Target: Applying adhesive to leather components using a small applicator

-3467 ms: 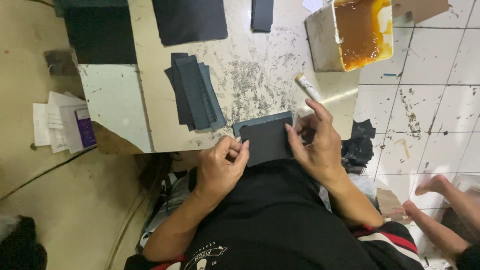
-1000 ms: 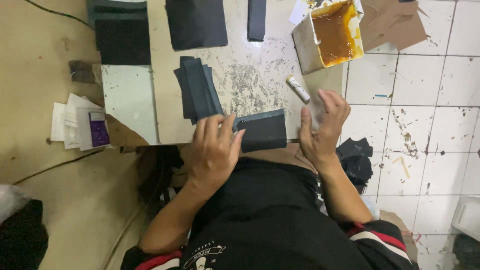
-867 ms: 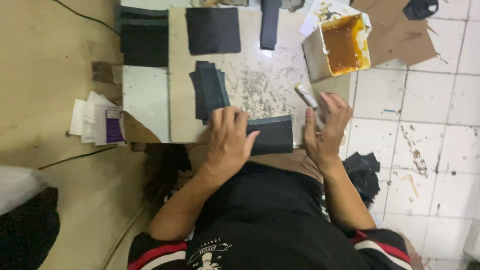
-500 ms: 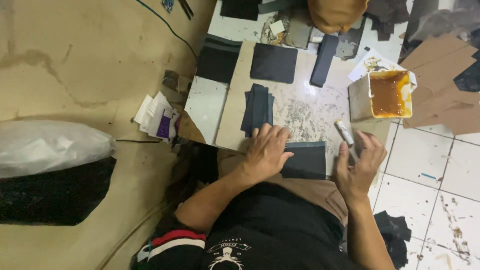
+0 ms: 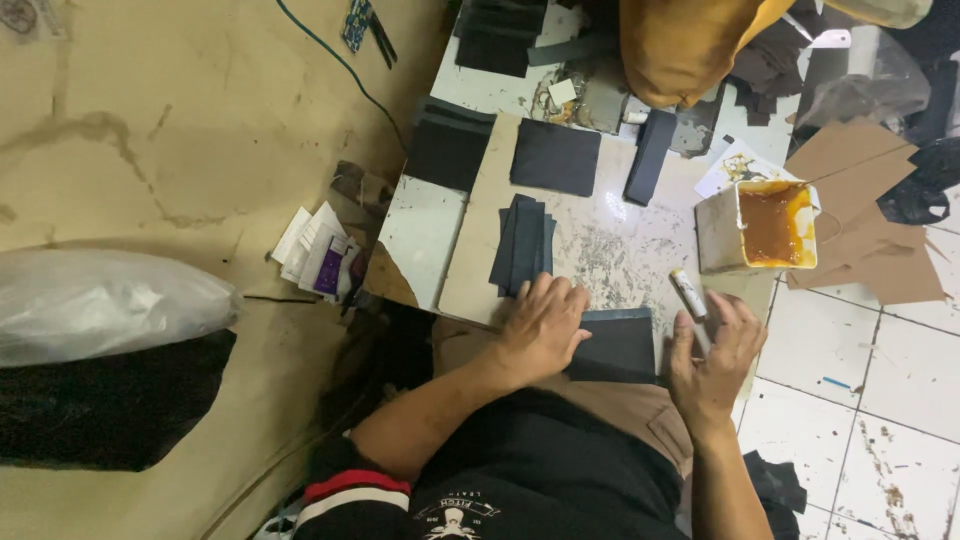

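on the far left a grey-white plastic sack [image 5: 100, 315] lies on the tan floor, above a dark cloth. a little bundle of paper packets [image 5: 318, 258] sits just beside the corner of the low work board [image 5: 470, 270], well apart from the hands.

the left hand [image 5: 540, 330] lies flat, fingers spread and pressed down, on the left end of the dark folded piece [image 5: 620, 345], which rests at the near edge of the board, partly over the person's lap. the piece looks thin, light and pliant, like leather or imitation leather, so it probably bends easily and slides on the smooth board unless held down; the flat palm pins it well. its free right edge and near corner look like the best places to take hold, since they are uncovered.

just beyond the left hand's fingers a stack of dark strips [image 5: 523, 243] lies touching or nearly touching them, close enough to be nudged. farther back lie a dark square panel [image 5: 556, 157] and a narrow dark bar [image 5: 650, 157].

the right hand [image 5: 712, 350] is at the piece's right edge, fingers loosely curled around a small pale stick-like tool [image 5: 688, 293]; how firmly it is held cannot be told. near it, farther up the board, an open box of amber glue [image 5: 755, 225] stands, a spill risk for any wide sweep. brown cardboard sheets [image 5: 860, 230] lie on the tiled floor to the right.
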